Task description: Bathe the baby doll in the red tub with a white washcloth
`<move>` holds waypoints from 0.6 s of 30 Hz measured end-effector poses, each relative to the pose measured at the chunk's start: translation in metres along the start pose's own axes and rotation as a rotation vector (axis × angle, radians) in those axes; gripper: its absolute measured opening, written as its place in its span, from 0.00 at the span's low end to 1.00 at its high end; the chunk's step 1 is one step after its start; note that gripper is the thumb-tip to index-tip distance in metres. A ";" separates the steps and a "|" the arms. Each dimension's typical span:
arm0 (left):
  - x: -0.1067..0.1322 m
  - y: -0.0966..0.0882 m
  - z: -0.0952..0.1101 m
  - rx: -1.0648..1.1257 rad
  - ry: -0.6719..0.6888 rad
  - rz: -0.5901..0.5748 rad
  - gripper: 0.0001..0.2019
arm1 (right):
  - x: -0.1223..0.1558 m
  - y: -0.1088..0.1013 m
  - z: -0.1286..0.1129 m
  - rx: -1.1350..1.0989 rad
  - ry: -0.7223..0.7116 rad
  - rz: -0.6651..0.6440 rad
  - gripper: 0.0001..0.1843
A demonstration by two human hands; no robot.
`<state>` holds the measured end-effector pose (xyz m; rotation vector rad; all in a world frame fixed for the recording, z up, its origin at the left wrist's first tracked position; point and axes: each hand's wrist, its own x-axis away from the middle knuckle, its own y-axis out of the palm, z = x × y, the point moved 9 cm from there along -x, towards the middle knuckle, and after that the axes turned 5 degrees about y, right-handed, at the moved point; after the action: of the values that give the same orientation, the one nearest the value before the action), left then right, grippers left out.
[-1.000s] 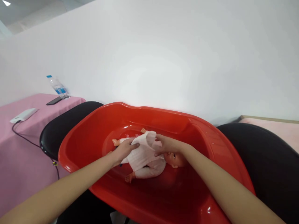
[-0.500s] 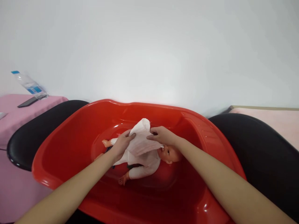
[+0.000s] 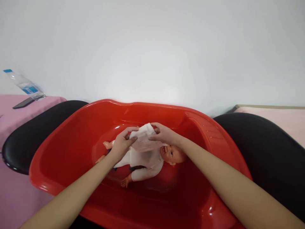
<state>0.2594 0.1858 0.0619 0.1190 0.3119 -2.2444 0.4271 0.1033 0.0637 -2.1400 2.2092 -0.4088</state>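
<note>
Left hand [image 3: 122, 143] is pinching one end of a thin, pale fabric cloth [image 3: 145, 140] between thumb and fingers; right hand [image 3: 165, 134] is grasping the other end. Cloth is hanging above a white-clothed plastic baby doll [image 3: 150, 163], which is lying inside a glossy red plastic tub [image 3: 69, 152].

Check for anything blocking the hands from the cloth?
Nothing visible: the left hand and right hand are both on the cloth, which is above the doll in the tub.
</note>
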 end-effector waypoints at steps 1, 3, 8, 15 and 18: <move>-0.001 0.003 0.002 0.015 0.032 -0.026 0.18 | 0.000 -0.003 0.001 -0.001 0.011 0.034 0.38; -0.001 0.006 0.006 0.008 0.074 -0.065 0.17 | 0.002 -0.009 0.002 0.045 0.024 0.093 0.50; -0.002 0.004 0.013 -0.204 0.151 -0.051 0.17 | 0.008 0.002 -0.001 0.258 0.026 0.021 0.24; -0.001 -0.006 0.014 -0.390 0.090 0.046 0.14 | 0.004 -0.011 -0.005 0.764 0.023 0.210 0.07; 0.000 -0.013 0.013 -0.378 0.077 0.116 0.16 | 0.004 -0.017 -0.006 0.662 0.009 0.259 0.13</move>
<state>0.2501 0.1904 0.0765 0.0208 0.7446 -2.0311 0.4419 0.1002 0.0732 -1.4919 1.9334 -0.9638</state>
